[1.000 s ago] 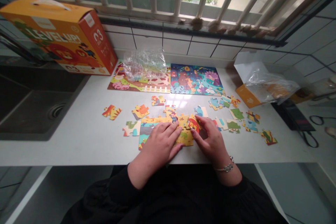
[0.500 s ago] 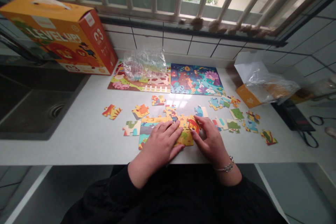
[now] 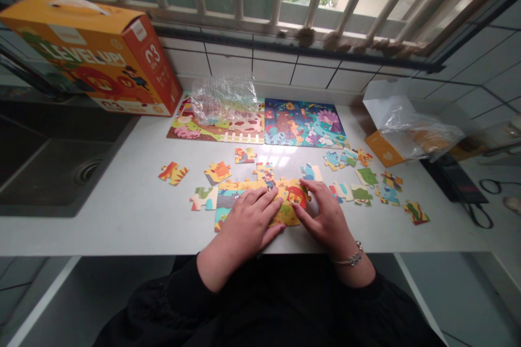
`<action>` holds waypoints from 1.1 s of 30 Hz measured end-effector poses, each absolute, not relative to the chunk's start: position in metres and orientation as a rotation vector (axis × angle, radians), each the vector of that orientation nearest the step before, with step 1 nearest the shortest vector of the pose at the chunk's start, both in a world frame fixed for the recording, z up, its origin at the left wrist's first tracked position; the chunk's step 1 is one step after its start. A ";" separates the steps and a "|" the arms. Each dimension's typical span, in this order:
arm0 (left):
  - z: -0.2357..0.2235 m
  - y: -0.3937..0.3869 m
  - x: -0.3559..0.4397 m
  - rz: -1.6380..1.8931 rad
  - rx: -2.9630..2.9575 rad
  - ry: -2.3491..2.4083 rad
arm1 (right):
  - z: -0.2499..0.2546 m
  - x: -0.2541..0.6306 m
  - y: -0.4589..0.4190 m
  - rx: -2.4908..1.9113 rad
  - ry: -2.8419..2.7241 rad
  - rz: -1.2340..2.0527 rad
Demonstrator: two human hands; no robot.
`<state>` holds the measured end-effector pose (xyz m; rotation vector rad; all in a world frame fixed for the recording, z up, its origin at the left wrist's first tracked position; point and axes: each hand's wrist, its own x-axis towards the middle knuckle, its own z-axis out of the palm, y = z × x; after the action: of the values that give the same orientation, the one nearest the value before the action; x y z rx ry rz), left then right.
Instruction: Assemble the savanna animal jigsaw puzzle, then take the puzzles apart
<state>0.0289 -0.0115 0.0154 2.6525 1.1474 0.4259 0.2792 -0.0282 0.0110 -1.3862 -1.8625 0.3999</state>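
Observation:
A partly joined jigsaw puzzle [image 3: 228, 201] with a yellow and blue picture lies near the counter's front edge. My left hand [image 3: 254, 211] rests flat on it, fingers stretched out, hiding its middle. At the puzzle's right side my right hand [image 3: 323, 209] grips a lion puzzle piece [image 3: 296, 197] between thumb and fingers. That piece lies against the joined part; whether its tabs are fully locked I cannot tell. Loose puzzle pieces lie around, among them a green-and-white piece [image 3: 204, 198] on the left and a blue piece [image 3: 311, 172] just beyond my right hand.
Two finished picture puzzles, a farm [image 3: 183, 131] under clear plastic wrap [image 3: 223, 98] and a night forest [image 3: 305, 123], lie at the back. An orange box [image 3: 93, 59] stands beside the sink [image 3: 101, 173]. To the right are an opened carton [image 3: 386, 149] and a black device [image 3: 451, 181].
The lion piece has shifted slightly left, closer against the joined puzzle, with my right thumb and fingers following it. My left hand stays nearly still.

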 end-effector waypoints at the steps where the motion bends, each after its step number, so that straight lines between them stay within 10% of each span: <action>1: 0.016 -0.011 0.028 0.422 2.648 1.146 | 0.011 0.281 -0.028 -1.394 -1.861 0.397; 33: 0.021 -0.009 0.028 0.421 2.662 1.062 | 0.008 0.294 -0.028 -1.462 -2.224 0.202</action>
<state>0.0283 -0.0093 0.0208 2.6618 1.0624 0.4211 0.2941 -0.0277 0.0080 -1.4621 -2.2236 0.2023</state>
